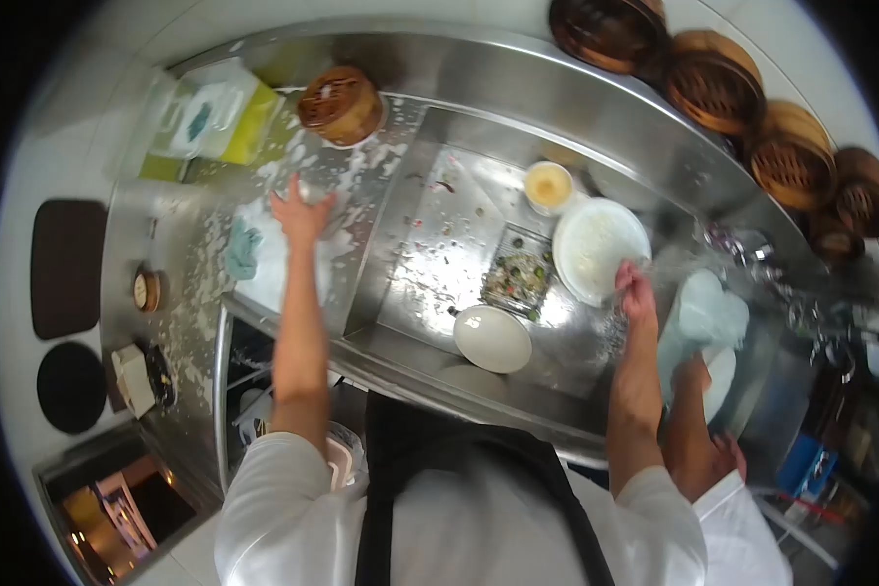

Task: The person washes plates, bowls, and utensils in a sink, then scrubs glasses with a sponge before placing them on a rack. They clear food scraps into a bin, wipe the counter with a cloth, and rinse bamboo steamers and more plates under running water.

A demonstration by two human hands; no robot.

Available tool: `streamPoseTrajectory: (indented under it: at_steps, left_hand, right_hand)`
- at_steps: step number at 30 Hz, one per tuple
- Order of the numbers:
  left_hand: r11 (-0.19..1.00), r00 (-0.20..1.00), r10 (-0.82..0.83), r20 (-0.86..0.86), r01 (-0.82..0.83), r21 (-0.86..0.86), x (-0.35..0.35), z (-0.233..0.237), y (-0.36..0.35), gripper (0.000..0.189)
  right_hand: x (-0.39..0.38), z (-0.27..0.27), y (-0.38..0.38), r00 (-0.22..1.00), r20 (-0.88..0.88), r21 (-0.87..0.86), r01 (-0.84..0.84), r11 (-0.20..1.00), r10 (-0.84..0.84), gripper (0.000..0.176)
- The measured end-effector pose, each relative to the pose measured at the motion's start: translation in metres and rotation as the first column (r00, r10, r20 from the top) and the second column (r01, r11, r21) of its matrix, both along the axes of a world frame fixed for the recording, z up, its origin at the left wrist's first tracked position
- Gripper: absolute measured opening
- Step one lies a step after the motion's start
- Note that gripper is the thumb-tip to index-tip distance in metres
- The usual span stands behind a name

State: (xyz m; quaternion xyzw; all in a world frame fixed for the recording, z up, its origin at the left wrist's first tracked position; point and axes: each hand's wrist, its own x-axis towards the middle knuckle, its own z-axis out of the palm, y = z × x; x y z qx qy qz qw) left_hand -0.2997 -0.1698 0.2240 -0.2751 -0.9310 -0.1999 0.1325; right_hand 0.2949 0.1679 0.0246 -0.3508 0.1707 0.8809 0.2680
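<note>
"How is the room being laid out?"

"A steel counter [183, 220] is being joined to a sink [400, 210], and foam is being spread across the counter's surface. Steamers [716, 88] are being lined up behind the sink's far edge."

"Where is the plate being held?"

"The plate [601, 251] is being held inside the sink, towards its right end. Its right rim is being pinched by the right hand [637, 293], fingers drawn narrow, and water is being sprayed beside them."

"And the left hand [305, 217]?"

"It is being spread wide above the foam, near a cloth [243, 248]. Whether the counter is being touched cannot be told through the blur."

"Which step is being carried out?"

"Rinsing, as it is being judged: the plate is being worked near the spray. A secure pinch is being called for on the wet rim, with the oval dish [493, 339] and the strainer [518, 272] being avoided."

"Is anyone else being seen?"

"Pale ware [713, 317] is being handled by a co-worker's hand [691, 375] in the basin [764, 386] at the right."
</note>
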Motion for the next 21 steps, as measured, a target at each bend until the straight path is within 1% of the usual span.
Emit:
streamPoseTrajectory:
  at_steps: [1, 2, 3, 4, 5, 6, 7, 8, 9, 10, 11, 12, 13, 14, 15, 16, 17, 18, 19, 20, 21]
  left_hand:
    - [0.984, 0.979, -0.178, 0.098, 0.176, 0.034, -0.033, -0.029, -0.01, 0.073]
    - [0.978, 0.972, -0.206, 0.114, 0.202, 0.042, -0.032, -0.032, -0.007, 0.073]
    - [0.982, 0.976, -0.186, 0.11, 0.187, 0.002, -0.028, -0.027, -0.007, 0.068]
    - [0.986, 0.982, -0.161, 0.099, 0.165, -0.034, -0.023, -0.021, -0.004, 0.063]
    - [0.984, 0.98, -0.174, 0.101, 0.177, -0.021, -0.01, -0.02, 0.003, 0.063]
    - [0.963, 0.964, -0.265, -0.002, 0.265, 0.045, 0.016, -0.022, 0.01, 0.062]
    - [0.929, 0.933, -0.342, -0.114, 0.354, 0.107, 0.041, -0.021, 0.025, 0.06]
    - [0.888, 0.897, -0.428, -0.108, 0.44, 0.135, 0.068, -0.016, 0.044, 0.061]
    - [0.838, 0.853, -0.514, -0.093, 0.523, 0.157, 0.098, -0.011, 0.061, 0.063]
    - [0.797, 0.815, -0.579, -0.027, 0.573, 0.193, 0.129, -0.008, 0.079, 0.063]
    - [0.753, 0.769, -0.638, 0.032, 0.615, 0.235, 0.155, -0.007, 0.097, 0.063]
    - [0.741, 0.739, -0.664, 0.115, 0.63, 0.233, 0.173, -0.018, 0.114, 0.065]
    - [0.729, 0.705, -0.683, 0.191, 0.642, 0.235, 0.182, -0.036, 0.131, 0.068]
    - [0.726, 0.703, -0.686, 0.189, 0.642, 0.247, 0.183, -0.058, 0.148, 0.068]
    - [0.782, 0.72, -0.62, 0.312, 0.597, 0.176, 0.181, -0.085, 0.166, 0.071]
    - [0.827, 0.729, -0.537, 0.424, 0.553, 0.097, 0.178, -0.109, 0.184, 0.075]
    - [0.831, 0.732, -0.538, 0.418, 0.545, 0.114, 0.172, -0.128, 0.201, 0.075]
    - [0.868, 0.76, -0.434, 0.483, 0.497, -0.003, 0.162, -0.145, 0.214, 0.078]
    - [0.885, 0.781, -0.319, 0.538, 0.448, -0.125, 0.155, -0.16, 0.226, 0.081]
    - [0.893, 0.783, -0.31, 0.538, 0.434, -0.116, 0.15, -0.17, 0.239, 0.081]
    - [0.93, 0.799, -0.287, 0.529, 0.365, -0.046, 0.143, -0.178, 0.248, 0.083]
  right_hand:
    - [0.021, -0.013, 0.011, 0.956, -0.289, -0.109, 0.018, 0.994, -0.049, 0.015]
    - [0.026, -0.004, 0.006, 0.959, -0.273, -0.104, 0.048, 0.993, -0.075, 0.015]
    - [0.015, 0.012, -0.003, 0.958, -0.287, 0.294, 0.11, 0.95, -0.023, 0.017]
    - [-0.002, 0.035, -0.007, 0.959, -0.282, 0.491, 0.128, 0.862, 0.019, 0.019]
    - [-0.018, 0.06, -0.012, 0.963, -0.269, 0.657, 0.158, 0.737, 0.033, 0.02]
    - [-0.031, 0.092, -0.026, 0.997, 0.074, 0.524, -0.011, 0.851, -0.033, 0.02]
    - [-0.037, 0.109, -0.031, 0.912, 0.409, 0.326, -0.113, 0.939, -0.032, 0.02]
    - [-0.02, 0.092, -0.024, 0.93, 0.309, 0.345, -0.304, 0.888, 0.199, 0.018]
    - [-0.008, 0.077, -0.015, 0.929, 0.321, 0.338, -0.296, 0.893, 0.186, 0.018]
    - [0.002, 0.066, -0.004, 0.82, 0.474, 0.385, -0.52, 0.762, 0.32, 0.018]
    - [0.008, 0.061, 0.007, 0.665, 0.623, 0.382, -0.718, 0.582, 0.412, 0.018]
    - [-0.003, 0.064, 0.003, 0.647, 0.755, 0.439, -0.621, 0.649, 0.108, 0.022]
    - [-0.016, 0.074, -0.003, 0.64, 0.761, 0.436, -0.62, 0.653, 0.1, 0.022]
    - [-0.03, 0.089, -0.008, 0.697, 0.716, 0.492, -0.475, 0.73, -0.029, 0.022]
    - [-0.036, 0.101, -0.009, 0.733, 0.661, 0.544, -0.317, 0.777, -0.164, 0.022]
    - [-0.03, 0.104, -0.013, 0.785, 0.618, 0.522, -0.447, 0.726, 0.039, 0.023]
    - [-0.025, 0.117, -0.02, 0.81, 0.56, 0.491, -0.494, 0.718, 0.174, 0.024]
    - [-0.02, 0.128, -0.028, 0.814, 0.492, 0.46, -0.544, 0.702, 0.308, 0.025]
    - [-0.011, 0.124, -0.035, 0.808, 0.499, 0.464, -0.554, 0.691, 0.313, 0.025]
    - [-0.001, 0.112, -0.04, 0.89, 0.369, 0.511, -0.434, 0.742, 0.267, 0.024]
    - [0.0, 0.104, -0.038, 0.949, 0.225, 0.534, -0.309, 0.787, 0.22, 0.024]
